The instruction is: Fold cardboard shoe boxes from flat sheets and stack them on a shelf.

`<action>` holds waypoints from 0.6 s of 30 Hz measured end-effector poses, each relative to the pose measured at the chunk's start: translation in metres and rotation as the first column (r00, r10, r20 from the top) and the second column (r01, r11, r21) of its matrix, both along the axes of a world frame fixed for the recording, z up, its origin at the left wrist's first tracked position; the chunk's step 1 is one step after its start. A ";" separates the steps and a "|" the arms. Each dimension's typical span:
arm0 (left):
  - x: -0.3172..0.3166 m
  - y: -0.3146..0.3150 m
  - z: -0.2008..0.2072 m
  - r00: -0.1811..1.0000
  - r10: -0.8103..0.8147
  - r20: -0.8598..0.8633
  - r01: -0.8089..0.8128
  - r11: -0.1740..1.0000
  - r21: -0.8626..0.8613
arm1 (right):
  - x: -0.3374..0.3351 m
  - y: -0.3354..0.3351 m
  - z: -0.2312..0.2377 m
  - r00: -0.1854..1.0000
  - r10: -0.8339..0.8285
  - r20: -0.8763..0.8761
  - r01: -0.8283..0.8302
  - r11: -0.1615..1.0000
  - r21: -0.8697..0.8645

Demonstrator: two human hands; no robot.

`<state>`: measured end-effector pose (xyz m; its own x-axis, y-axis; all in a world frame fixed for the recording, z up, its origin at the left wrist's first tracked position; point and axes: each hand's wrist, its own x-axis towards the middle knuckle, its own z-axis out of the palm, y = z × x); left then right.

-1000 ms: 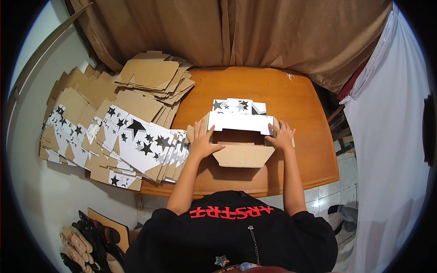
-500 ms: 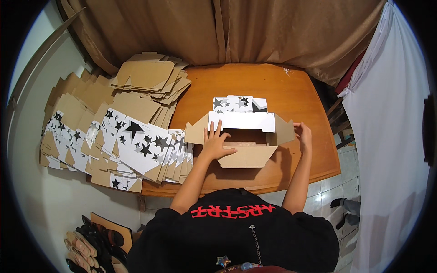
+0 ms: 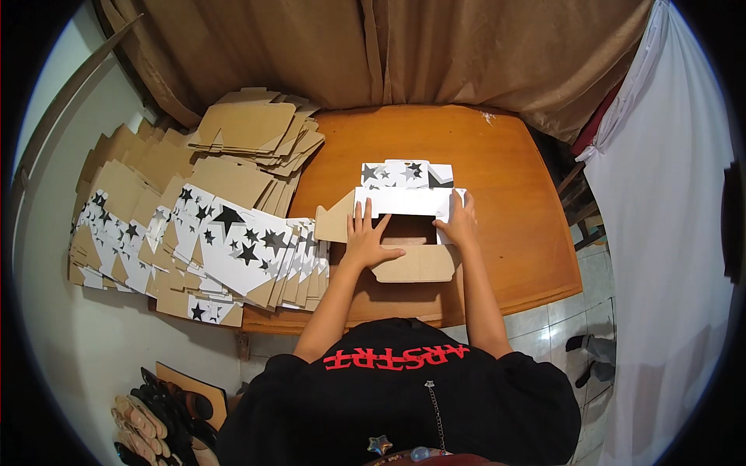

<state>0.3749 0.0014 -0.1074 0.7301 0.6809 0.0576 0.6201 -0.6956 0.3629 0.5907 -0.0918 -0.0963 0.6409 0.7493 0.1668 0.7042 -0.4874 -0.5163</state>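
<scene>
the largest item on inspection is the wooden table (image 3: 497, 210), its left side covered by heaps of flat cardboard blanks (image 3: 252, 233), some plain brown, some star-printed; these lie unfolded, so by my reading most of the lot is left to do. right of the heaps, toward the near edge of the table, sits the one open box (image 3: 404, 203), partly made up: its walls stand around a dark, uncovered opening, and its far white panel is raised. a star-printed panel (image 3: 381, 175) shows just behind it; whether the two are joined i cannot tell from where i stand. on the box, the brown near flap (image 3: 416, 266) leans outward, not yet closed, and the brown left flap (image 3: 334, 220) also sticks out sideways, while the right end appears folded inward. i judge the forming roughly midway. as to pose, both forearms reach forward over the near edge. the left hand (image 3: 365, 245) is spread wide and open, fingertips on the white panel, thumb on the near flap. the right hand (image 3: 460, 225) curves about the right end, thumb turned toward the opening; whether it pinches the board or merely presses it, i cannot tell.
</scene>
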 end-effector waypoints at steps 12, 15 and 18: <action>-0.010 0.000 0.034 0.983 0.172 0.068 -0.174 0.984 0.031 | -0.005 0.011 -0.019 0.975 -0.154 0.158 0.172 0.979 -0.110; -0.037 0.018 0.038 0.835 0.471 0.286 -0.526 0.835 0.162 | -0.006 0.011 -0.018 0.978 -0.159 0.136 0.168 0.984 -0.057; -0.060 0.035 0.041 0.650 0.726 0.223 -0.729 0.679 -0.086 | -0.005 0.010 -0.016 0.981 -0.169 0.091 0.171 0.985 -0.016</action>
<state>0.3151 0.0360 -0.0661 -0.0340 0.9865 0.1602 0.8323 -0.0608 0.5509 0.5853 -0.0813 -0.1125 0.7426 0.6350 0.2128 0.6527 -0.6150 -0.4424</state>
